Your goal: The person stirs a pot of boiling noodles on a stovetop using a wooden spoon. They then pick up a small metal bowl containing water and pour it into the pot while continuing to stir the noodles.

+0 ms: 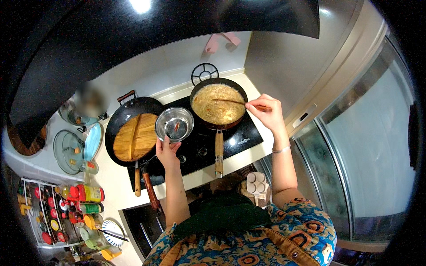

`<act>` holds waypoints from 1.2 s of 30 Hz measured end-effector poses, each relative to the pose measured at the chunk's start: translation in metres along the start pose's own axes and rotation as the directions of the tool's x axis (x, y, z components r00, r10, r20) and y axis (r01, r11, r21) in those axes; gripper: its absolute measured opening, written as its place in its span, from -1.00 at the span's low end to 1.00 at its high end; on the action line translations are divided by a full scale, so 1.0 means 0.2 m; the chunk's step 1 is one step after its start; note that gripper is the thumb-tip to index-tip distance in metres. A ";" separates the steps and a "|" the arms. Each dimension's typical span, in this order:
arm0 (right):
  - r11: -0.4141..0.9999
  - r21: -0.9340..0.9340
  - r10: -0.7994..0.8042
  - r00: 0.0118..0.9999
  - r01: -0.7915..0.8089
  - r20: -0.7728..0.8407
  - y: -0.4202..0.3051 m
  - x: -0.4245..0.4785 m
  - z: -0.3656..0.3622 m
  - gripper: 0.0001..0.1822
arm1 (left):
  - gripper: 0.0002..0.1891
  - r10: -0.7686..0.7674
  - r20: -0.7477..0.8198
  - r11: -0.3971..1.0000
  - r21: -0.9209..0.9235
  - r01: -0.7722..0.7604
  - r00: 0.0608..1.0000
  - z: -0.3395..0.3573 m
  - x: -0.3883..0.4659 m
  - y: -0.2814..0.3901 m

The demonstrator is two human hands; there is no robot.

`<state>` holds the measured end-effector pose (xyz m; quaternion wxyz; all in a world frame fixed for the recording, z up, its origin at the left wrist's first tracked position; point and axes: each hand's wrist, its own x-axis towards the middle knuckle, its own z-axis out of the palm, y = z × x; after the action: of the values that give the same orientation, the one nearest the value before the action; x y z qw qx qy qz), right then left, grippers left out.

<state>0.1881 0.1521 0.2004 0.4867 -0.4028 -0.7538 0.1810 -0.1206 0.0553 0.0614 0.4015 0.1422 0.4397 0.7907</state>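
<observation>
My left hand (169, 152) grips the rim of a stainless steel bowl (174, 123), which is held between the two pans; a small reddish piece lies inside it. In my right hand (268, 110) are wooden chopsticks (233, 101), their tips in a pan of bubbling, cloudy yellowish liquid (214, 99) with bits of food. That dark pan's wrapped handle (219, 149) points towards me. To the left sits a black wok (124, 114) with a wooden lid (133, 143) lying inside it. What lies under the liquid's surface is hidden.
Both pans stand on a black glass hob (239, 139). A wire rack (50, 212) of sauce bottles and jars, a striped plate (112, 232) and glass lids (68, 151) are on the left. A range hood (199, 16) hangs overhead; a glass sliding door (366, 133) is right.
</observation>
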 end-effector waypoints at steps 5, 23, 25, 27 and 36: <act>0.997 -0.057 -0.067 0.985 0.059 -0.161 0.22 0.09 0.16 -0.90 | -0.61 0.009 -0.011 1.000 0.001 -0.009 1.000 0.00 -0.01 0.01; 0.583 0.776 0.657 0.703 -0.242 -0.274 0.37 -0.26 0.33 -0.79 | -0.59 0.009 -0.043 1.000 -0.004 -0.009 0.999 -0.01 -0.01 0.01; 0.526 0.806 0.706 0.668 -0.273 -0.234 0.40 -0.30 0.33 -0.78 | -0.58 0.003 -0.048 1.000 0.006 -0.003 0.999 0.01 -0.02 0.01; 0.471 0.824 0.756 0.625 -0.313 -0.195 0.44 -0.33 0.34 -0.77 | -0.58 -0.001 -0.048 1.000 0.018 0.002 0.999 0.01 -0.02 0.00; 0.427 0.851 0.811 0.546 -0.305 -0.212 0.48 -0.44 0.35 -0.78 | -0.60 0.008 -0.033 1.000 0.019 -0.008 0.999 0.00 -0.01 -0.02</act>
<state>0.1864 0.1501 0.0519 0.7163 -0.4469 -0.2204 0.4885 -0.1185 0.0549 0.0583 0.3896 0.1345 0.4534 0.7903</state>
